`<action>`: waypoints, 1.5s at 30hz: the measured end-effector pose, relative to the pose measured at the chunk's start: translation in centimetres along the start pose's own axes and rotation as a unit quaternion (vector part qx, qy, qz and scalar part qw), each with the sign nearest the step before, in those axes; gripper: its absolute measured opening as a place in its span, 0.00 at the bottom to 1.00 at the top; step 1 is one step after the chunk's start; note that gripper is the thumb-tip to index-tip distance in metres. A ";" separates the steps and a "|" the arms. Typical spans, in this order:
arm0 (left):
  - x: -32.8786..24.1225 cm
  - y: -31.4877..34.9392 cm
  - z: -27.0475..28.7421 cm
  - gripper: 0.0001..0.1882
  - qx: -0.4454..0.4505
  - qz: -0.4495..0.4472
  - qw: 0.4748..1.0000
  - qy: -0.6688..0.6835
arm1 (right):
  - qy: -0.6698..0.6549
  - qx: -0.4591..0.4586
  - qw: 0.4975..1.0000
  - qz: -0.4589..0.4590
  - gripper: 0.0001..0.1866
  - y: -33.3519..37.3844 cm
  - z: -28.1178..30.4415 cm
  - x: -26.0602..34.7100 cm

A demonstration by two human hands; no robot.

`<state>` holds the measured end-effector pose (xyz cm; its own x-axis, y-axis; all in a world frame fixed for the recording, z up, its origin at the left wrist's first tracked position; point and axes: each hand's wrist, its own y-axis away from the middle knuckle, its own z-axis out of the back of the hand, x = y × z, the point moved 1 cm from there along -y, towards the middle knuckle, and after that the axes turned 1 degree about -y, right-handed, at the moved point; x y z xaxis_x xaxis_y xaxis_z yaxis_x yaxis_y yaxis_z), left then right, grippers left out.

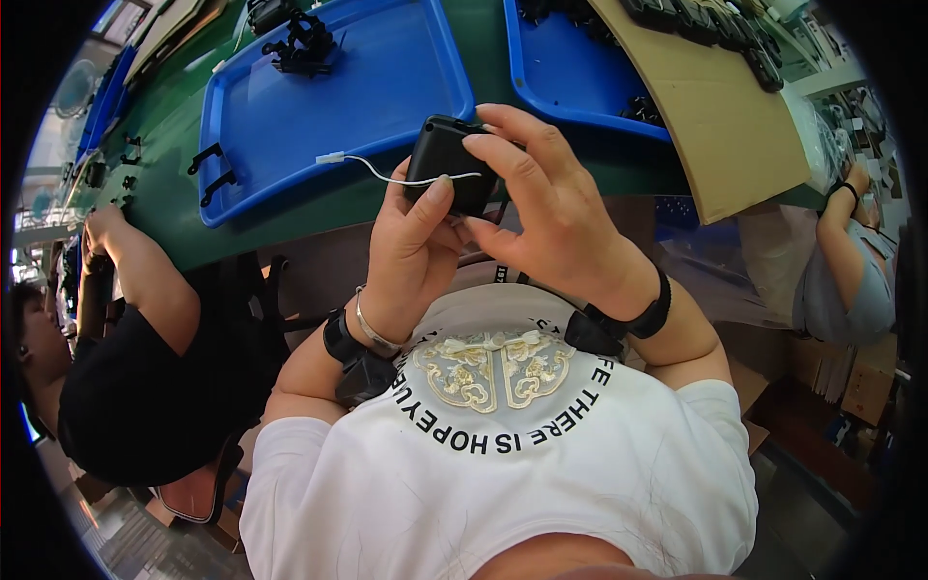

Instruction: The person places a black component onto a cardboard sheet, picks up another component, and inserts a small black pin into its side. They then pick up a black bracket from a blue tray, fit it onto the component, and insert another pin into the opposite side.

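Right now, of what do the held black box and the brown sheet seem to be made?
Black box: probably hard plastic, satin-looking finish, from its muted sheen and rounded corners.
Brown sheet: likely cardboard, matte, from its plain tan face.

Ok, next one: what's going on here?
A person's left hand grips a black rectangular device, while the right hand has its fingers at the device's right side; how firmly they touch is unclear. A thin white cable crosses the device's face near the left thumb, its white connector free, seen against the blue tray. Black bracket-like parts sit toward the tray's far side. Another person sits at left.
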<state>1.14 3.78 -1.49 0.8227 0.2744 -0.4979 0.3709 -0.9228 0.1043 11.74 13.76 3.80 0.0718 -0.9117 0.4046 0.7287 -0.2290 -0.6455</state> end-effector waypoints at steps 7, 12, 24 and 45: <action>-0.5 -0.8 -0.6 0.24 -0.007 -0.075 0.997 -0.035 | 0.041 -0.021 0.998 0.038 0.36 -1.0 -0.5 1.0; -0.9 -0.7 -1.0 0.25 -0.026 -0.109 0.990 -0.080 | 0.044 -0.019 0.998 0.037 0.35 -1.5 -0.7 1.1; -1.8 -0.9 -1.6 0.28 0.000 -0.064 0.995 -0.073 | 0.334 0.082 0.910 -0.231 0.11 -11.7 0.8 -19.2; -1.7 -0.3 0.4 0.29 0.012 -0.026 0.994 -0.109 | 0.238 0.132 0.938 -0.214 0.11 -4.6 6.6 -11.9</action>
<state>-0.59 3.51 -0.99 0.6891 0.2597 -0.6765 0.3982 -0.9157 0.0540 12.02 27.94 6.18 -0.5320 -0.8190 0.2152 0.7690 -0.5736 -0.2820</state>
